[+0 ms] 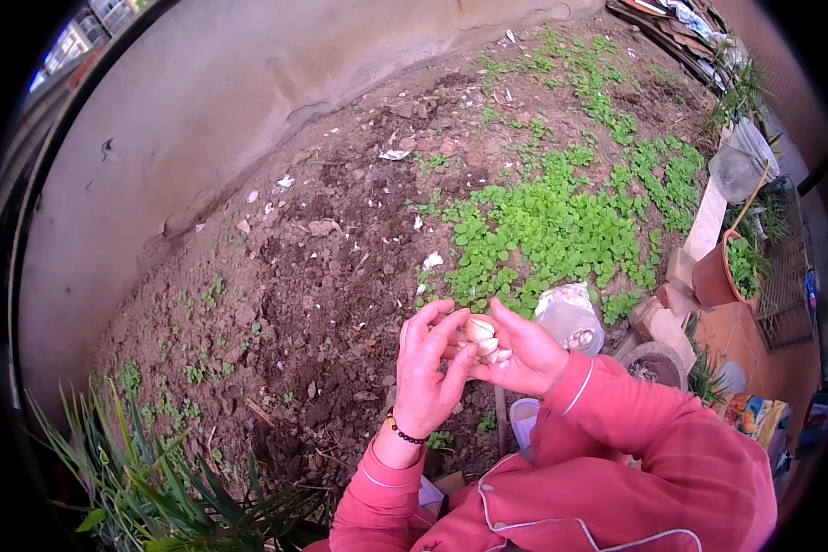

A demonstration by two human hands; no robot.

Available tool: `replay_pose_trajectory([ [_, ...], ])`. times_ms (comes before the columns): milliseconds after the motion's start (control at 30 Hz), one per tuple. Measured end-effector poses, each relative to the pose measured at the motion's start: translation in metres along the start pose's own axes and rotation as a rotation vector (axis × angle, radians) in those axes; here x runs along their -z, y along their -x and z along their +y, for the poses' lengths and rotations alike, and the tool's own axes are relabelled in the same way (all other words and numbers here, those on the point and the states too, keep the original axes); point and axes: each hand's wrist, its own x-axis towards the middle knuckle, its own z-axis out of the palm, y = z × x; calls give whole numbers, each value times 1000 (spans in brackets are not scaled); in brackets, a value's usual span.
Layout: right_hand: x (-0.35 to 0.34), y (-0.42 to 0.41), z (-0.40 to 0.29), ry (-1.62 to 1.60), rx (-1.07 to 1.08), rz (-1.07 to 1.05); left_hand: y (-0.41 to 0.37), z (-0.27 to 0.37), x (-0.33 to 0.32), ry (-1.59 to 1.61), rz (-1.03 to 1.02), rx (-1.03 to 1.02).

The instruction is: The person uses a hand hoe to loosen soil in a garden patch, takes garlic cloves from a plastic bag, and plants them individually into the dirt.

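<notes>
Several pale garlic cloves (481, 331) lie together in my right hand (524, 348), its palm cupped and its thumb raised above them. From the left, my left hand (428, 366) meets them, thumb and fingertips bent around the left side of the largest clove. Part of the left fingers is hidden behind the cloves. Just beyond my right wrist, a clear plastic bag (569, 321) holding more garlic rests on the ground. Both hands are held above dark, loosened soil (317, 297) strewn with pale scraps.
Low green plants (545, 221) cover ground beyond my hands. Long-leaved plants (145, 483) grow at lower left, below a plastered wall (200, 90). On the right are bricks (676, 303), a brown plant pot (717, 276), a translucent bucket (740, 165) and a metal rack (783, 276).
</notes>
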Motion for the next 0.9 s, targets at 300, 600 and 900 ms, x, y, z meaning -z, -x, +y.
replay_pose_trajectory([
  [300, 9, -13, 14, 138, -76, 63, 10, -18, 12, -146, -138, 43],
  [600, -6, -13, 16, 216, -73, 176, 13, -28, 11, 48, -126, 155],
  [900, 12, -12, 15, 293, -97, 141, 12, -25, 13, 134, -162, 154],
])
